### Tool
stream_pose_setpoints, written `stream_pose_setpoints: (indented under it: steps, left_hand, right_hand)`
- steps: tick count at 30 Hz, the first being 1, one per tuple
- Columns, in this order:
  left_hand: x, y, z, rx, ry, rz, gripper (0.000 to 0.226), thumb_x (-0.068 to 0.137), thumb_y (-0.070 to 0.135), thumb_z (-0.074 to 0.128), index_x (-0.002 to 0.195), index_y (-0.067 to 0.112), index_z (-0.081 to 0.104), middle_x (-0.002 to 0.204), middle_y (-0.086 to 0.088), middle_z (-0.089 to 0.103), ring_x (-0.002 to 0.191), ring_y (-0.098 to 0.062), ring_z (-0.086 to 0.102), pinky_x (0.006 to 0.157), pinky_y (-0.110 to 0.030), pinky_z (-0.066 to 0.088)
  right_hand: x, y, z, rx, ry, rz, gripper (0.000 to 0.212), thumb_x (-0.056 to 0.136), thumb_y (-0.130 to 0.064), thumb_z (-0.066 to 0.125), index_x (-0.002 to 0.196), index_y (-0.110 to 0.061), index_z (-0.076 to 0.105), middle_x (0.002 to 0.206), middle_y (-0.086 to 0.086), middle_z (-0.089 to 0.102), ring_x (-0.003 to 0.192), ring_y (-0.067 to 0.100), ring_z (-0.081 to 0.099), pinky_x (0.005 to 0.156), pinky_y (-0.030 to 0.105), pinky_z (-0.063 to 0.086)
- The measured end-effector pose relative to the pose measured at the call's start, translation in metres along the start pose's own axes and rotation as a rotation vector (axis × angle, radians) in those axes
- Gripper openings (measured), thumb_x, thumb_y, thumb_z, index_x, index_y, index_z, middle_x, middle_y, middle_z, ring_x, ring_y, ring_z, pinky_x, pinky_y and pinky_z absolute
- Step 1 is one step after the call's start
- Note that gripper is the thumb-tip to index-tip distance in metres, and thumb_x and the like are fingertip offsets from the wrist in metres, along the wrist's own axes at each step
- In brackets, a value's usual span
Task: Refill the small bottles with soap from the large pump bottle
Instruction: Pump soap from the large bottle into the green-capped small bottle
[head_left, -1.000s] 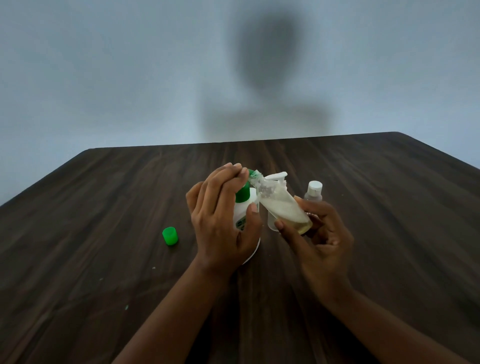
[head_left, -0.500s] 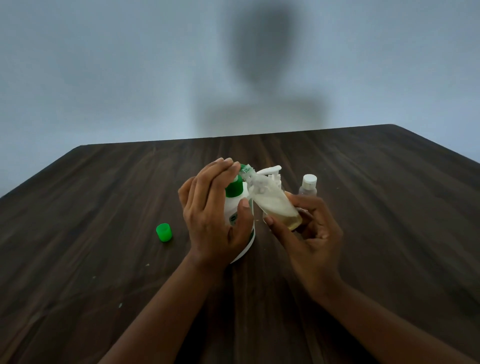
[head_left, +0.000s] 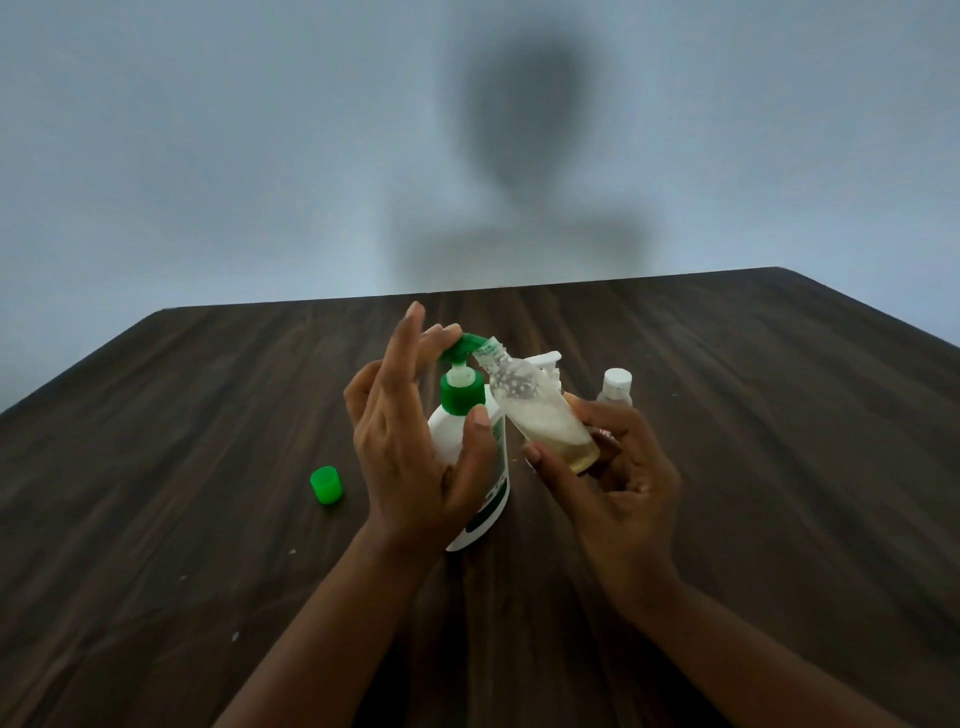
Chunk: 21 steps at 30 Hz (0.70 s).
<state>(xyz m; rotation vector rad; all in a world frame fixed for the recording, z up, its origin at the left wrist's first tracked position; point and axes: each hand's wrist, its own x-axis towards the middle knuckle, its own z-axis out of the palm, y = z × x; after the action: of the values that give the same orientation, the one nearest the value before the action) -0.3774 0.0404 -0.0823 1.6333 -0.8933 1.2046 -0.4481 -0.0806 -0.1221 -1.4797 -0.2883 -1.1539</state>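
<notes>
Head view: the small bottle (head_left: 540, 415), clear plastic with pale yellowish soap pooled at its low end and bubbles on its inner wall, is held tilted above the table (head_left: 208, 519), its open mouth against the green spout (head_left: 465, 344) of the large pump bottle (head_left: 497, 467). The right hand (head_left: 618, 483) grips it round its base, fingers and thumb curled on it. Whether soap is flowing at the mouth is too blurred to tell.

The large bottle is white, smooth and rounded, and stands on the dark wood-grain table; its label is mostly hidden behind the left hand (head_left: 410, 447). That hand's fingers lie nearly straight on the pump head, thumb against the bottle's shoulder. The pump was pressed down half a second ago; it has since risen, baring a white stem.

Behind the small bottle, a white nozzle-like top (head_left: 545, 359) is largely hidden. A white-capped clear bottle (head_left: 616, 387) stands just beyond the right hand. A green cap (head_left: 327, 485) lies to the left, apart.
</notes>
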Motion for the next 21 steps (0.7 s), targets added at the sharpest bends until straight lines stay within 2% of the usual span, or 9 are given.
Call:
stream_pose_setpoints:
  steps: [2,6,10,12,16,19,21]
  left_hand:
    - [-0.0013,-0.002,0.0009,0.01,-0.013,0.004,0.054,0.082,0.025,0.046,0.132,0.006,0.036,0.117,0.002,0.057,0.111,0.013,0.044,0.098,-0.022,0.032]
    - [-0.0056,-0.0026,0.0018,-0.005,-0.008,-0.001,0.048,0.081,0.025,0.047,0.126,0.009,0.042,0.117,0.0,0.059,0.105,-0.003,0.053,0.094,-0.029,0.036]
    - [-0.002,-0.0031,0.0015,0.006,0.022,0.003,0.045,0.082,0.024,0.047,0.125,0.01,0.044,0.117,-0.001,0.06,0.107,0.005,0.049,0.096,-0.025,0.034]
    - [-0.0014,-0.0034,0.0019,0.006,0.033,0.005,0.044,0.083,0.023,0.047,0.125,0.01,0.044,0.118,-0.001,0.059,0.11,0.007,0.048,0.097,-0.026,0.035]
    - [-0.0011,-0.0019,0.0022,0.011,0.021,0.015,0.045,0.083,0.023,0.047,0.126,0.009,0.043,0.119,-0.001,0.058,0.109,0.0,0.05,0.101,-0.023,0.032]
    - [-0.0021,-0.0035,0.0018,0.022,0.01,0.008,0.044,0.083,0.022,0.047,0.125,0.009,0.044,0.118,-0.001,0.059,0.107,0.0,0.051,0.099,-0.022,0.032]
    - [-0.005,-0.0054,0.0022,0.029,-0.002,0.002,0.041,0.083,0.023,0.046,0.123,0.011,0.046,0.117,0.0,0.059,0.104,-0.006,0.056,0.096,-0.025,0.036]
  right_hand:
    - [-0.0022,-0.0016,-0.0008,-0.005,-0.015,0.017,0.038,0.075,-0.007,0.081,0.105,-0.016,0.059,0.101,-0.019,0.068,0.09,0.002,0.069,0.073,0.013,0.054]
    - [-0.0031,-0.0058,-0.0027,-0.01,-0.009,0.013,0.036,0.074,-0.007,0.079,0.103,-0.015,0.059,0.102,-0.021,0.069,0.092,0.002,0.07,0.073,0.013,0.054]
    - [0.0007,-0.0075,-0.0004,-0.034,-0.012,-0.017,0.036,0.074,-0.007,0.079,0.103,-0.017,0.06,0.102,-0.022,0.067,0.091,0.001,0.069,0.071,0.012,0.054]
    - [0.002,-0.0055,0.0,-0.048,-0.008,-0.037,0.034,0.076,-0.014,0.082,0.101,-0.019,0.061,0.102,-0.019,0.066,0.093,0.003,0.069,0.072,0.012,0.054]
    - [0.0038,-0.0025,-0.0012,-0.028,0.01,-0.024,0.033,0.078,-0.027,0.077,0.105,-0.015,0.061,0.1,-0.004,0.067,0.092,0.007,0.069,0.073,0.015,0.055]
    - [0.0031,-0.002,-0.0014,-0.021,-0.01,-0.021,0.034,0.077,-0.021,0.077,0.106,-0.014,0.06,0.102,-0.011,0.067,0.094,0.007,0.069,0.074,0.015,0.055]
    - [0.0006,-0.001,-0.0025,-0.035,-0.027,-0.012,0.032,0.077,-0.014,0.076,0.104,-0.015,0.06,0.103,-0.018,0.066,0.094,0.005,0.069,0.073,0.014,0.055]
